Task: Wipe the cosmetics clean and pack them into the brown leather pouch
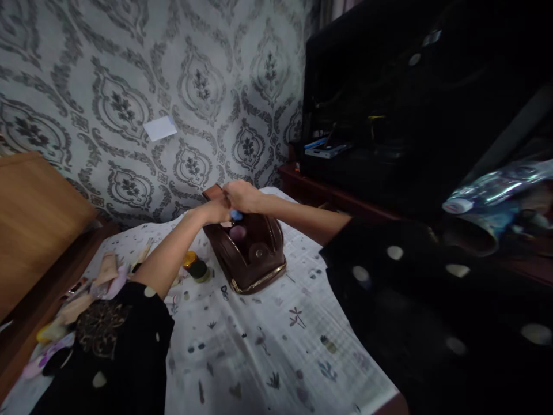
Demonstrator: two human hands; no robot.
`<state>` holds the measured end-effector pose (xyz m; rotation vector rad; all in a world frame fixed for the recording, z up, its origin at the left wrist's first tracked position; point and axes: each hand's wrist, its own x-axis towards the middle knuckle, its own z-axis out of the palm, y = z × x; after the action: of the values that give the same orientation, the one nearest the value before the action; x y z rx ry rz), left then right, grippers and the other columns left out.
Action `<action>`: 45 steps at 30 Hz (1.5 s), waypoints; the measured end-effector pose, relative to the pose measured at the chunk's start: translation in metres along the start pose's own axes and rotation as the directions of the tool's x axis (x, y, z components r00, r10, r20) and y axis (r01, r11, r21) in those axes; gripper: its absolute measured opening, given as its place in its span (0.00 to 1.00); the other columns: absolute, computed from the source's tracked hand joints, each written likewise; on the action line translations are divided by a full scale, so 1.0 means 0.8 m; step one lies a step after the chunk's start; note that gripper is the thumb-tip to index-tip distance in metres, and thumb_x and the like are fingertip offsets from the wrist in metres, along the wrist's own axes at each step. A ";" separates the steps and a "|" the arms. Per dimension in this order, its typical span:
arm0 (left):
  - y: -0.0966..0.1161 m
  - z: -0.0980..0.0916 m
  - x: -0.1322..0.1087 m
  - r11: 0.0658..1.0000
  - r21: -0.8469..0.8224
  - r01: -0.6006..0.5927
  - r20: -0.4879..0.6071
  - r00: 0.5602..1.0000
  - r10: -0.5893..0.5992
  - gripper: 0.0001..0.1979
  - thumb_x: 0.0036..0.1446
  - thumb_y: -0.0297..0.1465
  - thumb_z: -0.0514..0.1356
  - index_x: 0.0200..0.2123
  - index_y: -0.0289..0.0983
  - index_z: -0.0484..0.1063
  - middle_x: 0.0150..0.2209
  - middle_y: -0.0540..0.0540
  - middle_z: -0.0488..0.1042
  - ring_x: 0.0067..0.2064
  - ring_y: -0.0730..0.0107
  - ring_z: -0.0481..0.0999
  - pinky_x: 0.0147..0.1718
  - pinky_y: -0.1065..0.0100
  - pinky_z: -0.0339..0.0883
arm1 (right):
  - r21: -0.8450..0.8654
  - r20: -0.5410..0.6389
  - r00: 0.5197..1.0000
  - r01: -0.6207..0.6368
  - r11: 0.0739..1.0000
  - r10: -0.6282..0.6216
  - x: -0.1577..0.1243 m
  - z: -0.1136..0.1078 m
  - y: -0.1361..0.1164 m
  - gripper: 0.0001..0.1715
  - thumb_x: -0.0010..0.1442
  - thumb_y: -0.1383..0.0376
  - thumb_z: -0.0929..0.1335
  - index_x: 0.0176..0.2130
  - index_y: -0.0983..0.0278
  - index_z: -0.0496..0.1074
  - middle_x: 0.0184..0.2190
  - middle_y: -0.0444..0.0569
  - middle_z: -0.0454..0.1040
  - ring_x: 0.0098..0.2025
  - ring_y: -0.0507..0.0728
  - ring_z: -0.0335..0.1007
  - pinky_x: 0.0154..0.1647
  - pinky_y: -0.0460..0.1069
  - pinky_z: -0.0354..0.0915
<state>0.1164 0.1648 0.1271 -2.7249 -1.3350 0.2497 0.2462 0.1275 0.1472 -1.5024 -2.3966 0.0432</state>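
Currently, both hands are working close together at the far end of a dark brown bag (259, 262), which is lying on the cloth-covered tabletop (242, 357). From the fingers, the bag is stretching back toward the wearer and slightly to the right, its long axis running from the far left to the near right, with the gaping opening sitting just below the knuckles. The left hand (216, 210) is reaching in over the bag's left edge and lying a little nearer the opening, while the right hand (243, 196) is arching over from the other side, so that the two are meeting or nearly so. The fingers of both are curling inward, but blur is hiding their tips, and I cannot tell whether they are gripping anything. A small blue item (235, 214) is showing directly beneath them, and whether it is being held is also unclear. Just below that, a pinkish round item (237, 232) is resting in the bag's mouth. At the bag's near end, a gold-toned zip (261, 280) is curving around the edge. Beside the bag, a yellow-lidded jar (197, 270) is standing nearer the left forearm.
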 end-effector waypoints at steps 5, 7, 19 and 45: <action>0.016 -0.028 -0.077 0.975 -0.222 -0.031 -0.424 0.903 -0.067 0.17 0.56 0.26 0.52 0.47 0.35 0.74 0.46 0.44 0.79 0.49 0.59 0.76 0.48 0.65 0.67 | 0.149 -0.275 0.961 0.050 0.988 -0.007 -0.062 -0.016 0.001 0.20 0.65 0.71 0.59 0.52 0.65 0.72 0.43 0.53 0.79 0.48 0.59 0.74 0.48 0.50 0.64; 0.023 -0.016 -0.117 0.934 -0.354 -0.048 -0.549 0.819 -0.166 0.18 0.56 0.25 0.51 0.47 0.37 0.74 0.46 0.47 0.79 0.48 0.61 0.77 0.49 0.65 0.67 | 0.255 -0.334 0.943 0.088 0.963 0.002 -0.093 -0.015 -0.003 0.18 0.66 0.70 0.60 0.51 0.66 0.72 0.40 0.51 0.79 0.44 0.57 0.74 0.46 0.48 0.64; 0.099 0.184 -0.273 0.890 -0.383 0.249 -0.214 0.913 -0.348 0.14 0.53 0.21 0.53 0.39 0.38 0.75 0.39 0.44 0.76 0.44 0.60 0.76 0.43 0.63 0.69 | 0.532 -0.159 0.885 0.449 0.718 -0.437 -0.217 0.124 -0.077 0.19 0.67 0.68 0.58 0.50 0.61 0.72 0.40 0.53 0.77 0.41 0.58 0.75 0.43 0.51 0.69; 0.053 0.211 -0.297 0.884 -0.304 0.354 -0.096 0.912 -0.398 0.17 0.55 0.27 0.60 0.49 0.36 0.71 0.50 0.40 0.76 0.52 0.55 0.73 0.44 0.59 0.74 | 0.169 0.263 0.925 0.236 0.957 -0.274 0.031 0.232 -0.302 0.18 0.64 0.67 0.63 0.53 0.65 0.71 0.55 0.61 0.71 0.57 0.66 0.68 0.51 0.54 0.67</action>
<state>-0.0257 -0.0470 -0.0206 -2.5400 -1.9380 -0.1976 -0.0260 0.0662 0.0224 -1.1790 -2.7350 0.3784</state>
